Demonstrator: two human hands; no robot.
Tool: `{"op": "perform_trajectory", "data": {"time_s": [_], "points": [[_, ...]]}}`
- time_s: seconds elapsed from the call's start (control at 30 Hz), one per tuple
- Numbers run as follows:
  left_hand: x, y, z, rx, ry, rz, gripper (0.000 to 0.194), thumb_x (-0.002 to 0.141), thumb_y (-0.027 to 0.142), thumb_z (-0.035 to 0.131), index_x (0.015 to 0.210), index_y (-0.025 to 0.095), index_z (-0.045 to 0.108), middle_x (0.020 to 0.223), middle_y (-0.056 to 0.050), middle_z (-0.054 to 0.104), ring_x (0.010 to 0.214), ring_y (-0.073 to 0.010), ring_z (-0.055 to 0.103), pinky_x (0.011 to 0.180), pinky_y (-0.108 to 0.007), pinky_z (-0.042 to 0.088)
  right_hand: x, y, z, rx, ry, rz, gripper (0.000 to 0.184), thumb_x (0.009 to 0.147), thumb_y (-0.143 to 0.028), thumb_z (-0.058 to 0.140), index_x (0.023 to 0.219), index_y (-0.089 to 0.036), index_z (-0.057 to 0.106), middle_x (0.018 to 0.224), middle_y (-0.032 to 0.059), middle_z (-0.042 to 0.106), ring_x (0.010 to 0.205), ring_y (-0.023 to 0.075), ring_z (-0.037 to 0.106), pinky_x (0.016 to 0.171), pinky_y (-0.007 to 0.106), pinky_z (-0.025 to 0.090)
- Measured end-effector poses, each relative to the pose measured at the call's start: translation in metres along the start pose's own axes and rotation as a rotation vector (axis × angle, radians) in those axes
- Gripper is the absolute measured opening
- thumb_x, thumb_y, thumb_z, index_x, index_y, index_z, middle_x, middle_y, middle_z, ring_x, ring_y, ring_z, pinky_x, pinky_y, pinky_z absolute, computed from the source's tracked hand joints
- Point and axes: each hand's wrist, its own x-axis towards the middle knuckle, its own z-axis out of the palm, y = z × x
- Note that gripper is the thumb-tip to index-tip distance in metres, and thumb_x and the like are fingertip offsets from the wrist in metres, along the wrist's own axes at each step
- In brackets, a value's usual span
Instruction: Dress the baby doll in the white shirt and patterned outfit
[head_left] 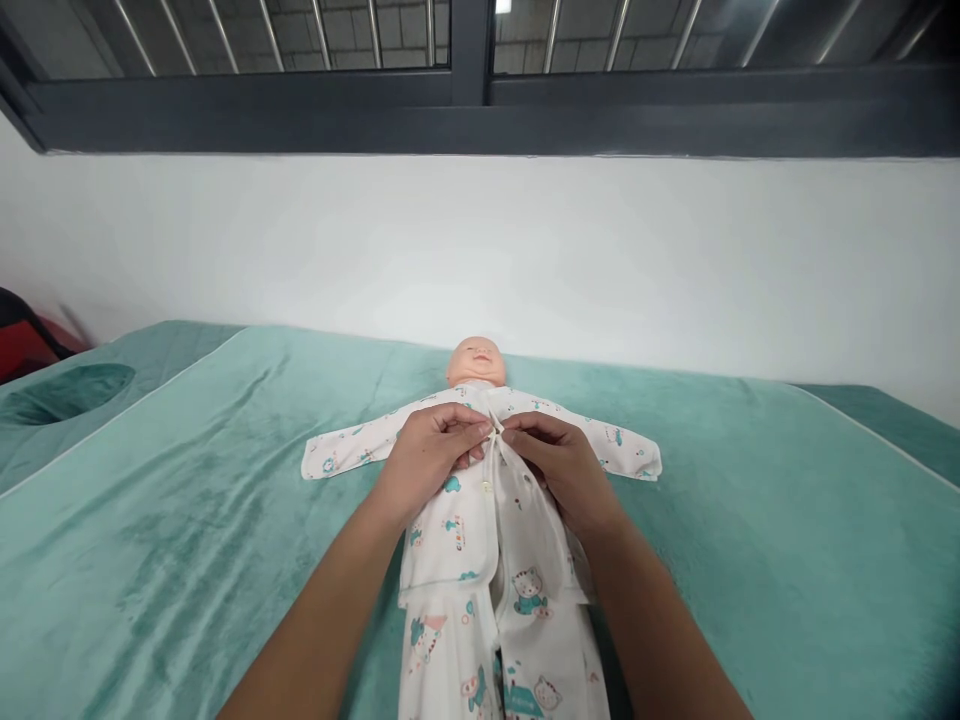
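A baby doll (478, 362) lies on its back, its head toward the wall and its sleeves spread to both sides. It wears a white baby jacket (454, 530) with teal and pink animal prints, over matching trousers (442, 655). At the chest, my left hand (439, 445) pinches the left front edge of the jacket between thumb and fingers. Just across from it, my right hand (559, 455) pinches the other front edge. The fingertips almost meet over the front opening. A small button (487, 487) shows below them. Lower down, the jacket fronts hang apart.
A teal cover (225, 520) with some wrinkles lies under the doll. At the left is a face hole (67, 392), with a red and black object (26, 340) behind it. A white wall (480, 250) and a dark-framed window (472, 120) rise at the back.
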Motion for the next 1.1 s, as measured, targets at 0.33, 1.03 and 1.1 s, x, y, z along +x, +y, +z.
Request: {"op": "perform_trajectory", "data": {"time_s": [0.33,1.03,1.1], "points": [[0.002,-0.005,-0.002,0.003,-0.025,0.0,0.023,0.078,0.039,0.069,0.081,0.016,0.066,0.062,0.002,0.058,0.054,-0.0066,0.047,0.05,-0.018,0.034,0.0,0.003,-0.004,0.054,-0.007,0.026,0.028,0.074,-0.045,0.071,0.084,-0.018,0.068,0.064,-0.0029,0.049,0.055,0.0066,0.034,0.05,0.022,0.025],[0.0,0.001,-0.004,0.04,-0.078,-0.007,0.025,0.08,0.04,0.066,0.076,0.017,0.058,0.064,0.0,0.06,0.052,-0.0069,0.047,0.047,-0.018,0.035,-0.004,-0.005,-0.003,-0.134,-0.102,-0.097,0.026,0.082,-0.043,0.064,0.087,-0.018,0.068,0.079,0.0017,0.061,0.064,0.0094,0.045,0.056,0.023,0.032],[-0.001,0.003,-0.004,0.049,-0.088,-0.003,0.027,0.082,0.042,0.063,0.075,0.017,0.057,0.065,-0.001,0.06,0.054,-0.0073,0.048,0.047,-0.018,0.035,-0.004,-0.007,-0.003,-0.175,-0.111,-0.131,0.025,0.084,-0.042,0.061,0.087,-0.018,0.067,0.084,0.0025,0.062,0.067,0.0104,0.047,0.057,0.024,0.034]]}}
